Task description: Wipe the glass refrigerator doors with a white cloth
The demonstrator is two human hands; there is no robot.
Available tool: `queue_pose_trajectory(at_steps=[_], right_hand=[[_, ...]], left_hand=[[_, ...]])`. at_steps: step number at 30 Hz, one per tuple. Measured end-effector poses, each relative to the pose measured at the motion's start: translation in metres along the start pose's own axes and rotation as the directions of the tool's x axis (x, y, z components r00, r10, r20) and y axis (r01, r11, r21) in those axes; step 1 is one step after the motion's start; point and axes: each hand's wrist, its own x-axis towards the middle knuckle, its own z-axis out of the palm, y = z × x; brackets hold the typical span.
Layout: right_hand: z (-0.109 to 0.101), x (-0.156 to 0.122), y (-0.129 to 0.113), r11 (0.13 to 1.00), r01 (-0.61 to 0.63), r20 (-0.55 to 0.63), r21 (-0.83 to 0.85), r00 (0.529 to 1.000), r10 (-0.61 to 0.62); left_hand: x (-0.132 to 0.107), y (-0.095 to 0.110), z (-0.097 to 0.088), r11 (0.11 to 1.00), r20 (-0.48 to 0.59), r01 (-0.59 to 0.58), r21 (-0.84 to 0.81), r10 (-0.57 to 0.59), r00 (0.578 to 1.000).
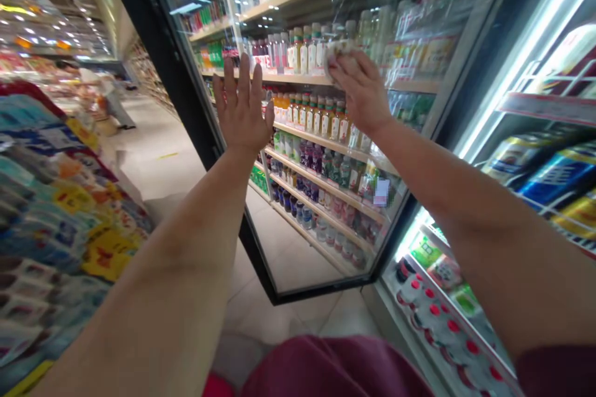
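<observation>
Cloth (343,49) bunched under my right hand (361,96), fingers curled over it, pressing it high on the glass door (288,242). My left hand (242,108) lies flat on the same pane just beside it, fingers spread, holding nothing. Bottle rows (316,121) show in the glass.

I have only one view, from the camera worn on the head. It looks forward and a little down at the glass door (302,242), from very near. Right of the door it catches the cooler shelves (544,107), left of it the aisle (158,164).
</observation>
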Motion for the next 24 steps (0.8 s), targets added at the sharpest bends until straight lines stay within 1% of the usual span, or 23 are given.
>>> queue_pose_trajectory(at_steps=[2, 3, 4, 6, 7, 8, 9, 10, 13, 15, 17, 18, 20, 21, 22, 24], right_hand=[[0.001, -0.003, -0.004, 0.995, 0.102, 0.108, -0.009, 0.989, -0.101], [0.002, -0.004, -0.005, 0.992, 0.126, 0.128, -0.012, 0.984, -0.124], [0.001, -0.004, -0.005, 0.993, 0.118, 0.112, -0.013, 0.987, -0.115], [0.001, -0.001, -0.003, 1.000, 0.023, 0.004, 0.000, 1.000, -0.023], [0.002, 0.000, -0.003, 1.000, -0.027, -0.053, 0.014, 0.998, 0.028], [0.003, 0.000, -0.003, 0.998, -0.060, -0.090, 0.028, 0.994, 0.062], [0.004, 0.000, -0.005, 0.997, -0.063, -0.097, 0.037, 0.993, 0.067], [0.007, -0.001, -0.008, 0.998, -0.040, -0.078, 0.042, 0.996, 0.043], [0.013, -0.005, -0.016, 0.993, 0.097, 0.043, 0.061, 0.994, -0.100], [0.014, -0.003, -0.014, 0.988, 0.123, 0.063, 0.098, 0.990, -0.130], [0.013, 0.001, -0.008, 0.989, 0.073, -0.007, 0.130, 0.997, -0.072], [0.012, 0.003, -0.004, 0.990, 0.036, -0.073, 0.138, 0.997, -0.027], [0.010, 0.004, -0.001, 0.991, -0.013, -0.184, 0.130, 0.982, 0.037], [0.009, 0.003, -0.002, 0.992, -0.017, -0.197, 0.123, 0.980, 0.041], [0.008, 0.001, -0.004, 0.993, -0.005, -0.176, 0.116, 0.984, 0.026], [0.006, -0.003, -0.011, 0.993, 0.046, -0.064, 0.108, 0.997, -0.039]], left_hand=[[0.000, 0.000, 0.000, 1.000, 0.006, 0.003, 0.011, -0.003, 1.000], [-0.001, 0.000, 0.000, 1.000, 0.010, 0.005, 0.019, -0.005, 1.000], [-0.001, 0.000, -0.001, 1.000, 0.014, 0.008, 0.027, -0.008, 1.000], [-0.002, 0.000, -0.002, 0.999, 0.015, 0.016, 0.043, -0.016, 1.000], [-0.003, 0.001, -0.002, 0.999, 0.015, 0.015, 0.051, -0.016, 1.000], [-0.003, 0.001, -0.003, 0.998, 0.012, 0.015, 0.061, -0.016, 1.000], [-0.003, 0.002, -0.004, 0.997, 0.006, 0.014, 0.072, -0.015, 1.000], [-0.004, 0.002, -0.005, 0.997, 0.003, 0.013, 0.078, -0.013, 1.000], [-0.003, 0.004, -0.007, 0.998, 0.013, 0.013, 0.068, -0.014, 1.000], [-0.002, 0.005, -0.009, 0.999, 0.022, 0.016, 0.049, -0.017, 1.000], [-0.003, 0.008, -0.011, 1.000, 0.017, 0.017, 0.016, -0.017, 1.000], [-0.003, 0.009, -0.012, 1.000, 0.011, 0.016, -0.002, -0.016, 1.000], [-0.005, 0.013, -0.015, 1.000, 0.005, 0.014, -0.019, -0.014, 1.000], [-0.005, 0.014, -0.017, 1.000, 0.005, 0.015, -0.017, -0.015, 1.000], [-0.006, 0.016, -0.019, 1.000, 0.010, 0.017, -0.011, -0.017, 1.000], [-0.007, 0.018, -0.022, 1.000, 0.025, 0.028, -0.008, -0.027, 0.999]])
